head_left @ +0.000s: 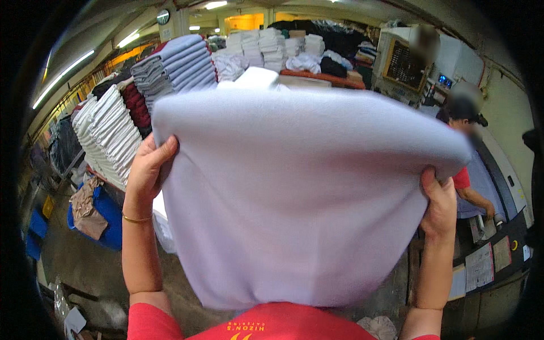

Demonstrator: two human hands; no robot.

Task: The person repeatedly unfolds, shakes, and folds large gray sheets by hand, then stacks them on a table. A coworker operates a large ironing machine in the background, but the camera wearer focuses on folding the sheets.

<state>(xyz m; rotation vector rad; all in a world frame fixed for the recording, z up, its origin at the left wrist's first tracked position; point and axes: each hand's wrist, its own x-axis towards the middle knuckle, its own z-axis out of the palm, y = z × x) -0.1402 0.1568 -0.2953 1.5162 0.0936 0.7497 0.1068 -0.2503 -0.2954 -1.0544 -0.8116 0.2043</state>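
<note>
While L hand [152, 161] and R hand [440, 203] are pinching its side edges, lavender cloth [294, 187] is spreading btwn them, draping below. Prob. handling light, soft, floppy, not slippery or fragile; edges under thumbs are likely giving best hold.

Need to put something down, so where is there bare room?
Bare floor shows on the left, bordered by the blue bin and the left forearm. Back left is crowded with white folded stacks and blue-grey stacks; the lavender cloth, gripped by the left hand and right hand, hides the middle.
</note>
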